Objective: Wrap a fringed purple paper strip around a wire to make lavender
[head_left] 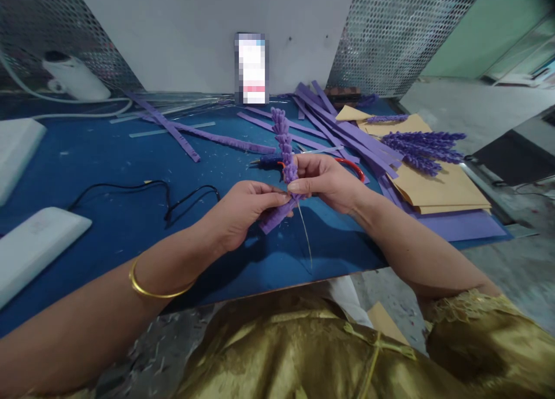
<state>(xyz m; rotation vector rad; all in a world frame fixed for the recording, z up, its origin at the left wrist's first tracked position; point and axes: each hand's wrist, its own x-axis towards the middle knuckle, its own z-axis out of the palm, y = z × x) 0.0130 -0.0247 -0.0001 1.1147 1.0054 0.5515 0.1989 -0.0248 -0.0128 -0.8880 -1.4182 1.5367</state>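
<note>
A purple paper flower spike point(284, 141) stands nearly upright at the centre, on a thin wire stem point(307, 234) that hangs down below the hands. My right hand point(321, 179) pinches the lower part of the spike between thumb and fingers. Beside it, my left hand point(251, 208) is closed on a purple paper strip point(274, 218) that runs to the base of the spike. The two hands nearly touch. Behind my right hand lie red-handled scissors point(353, 167), partly hidden, and a dark blue tool point(266, 161).
Purple strips point(342, 127) lie at the back right. Finished purple spikes point(425, 147) rest on tan paper point(437, 188). A phone point(252, 69) leans against the back panel. White blocks point(43, 243) and a black cable point(167, 196) are at the left.
</note>
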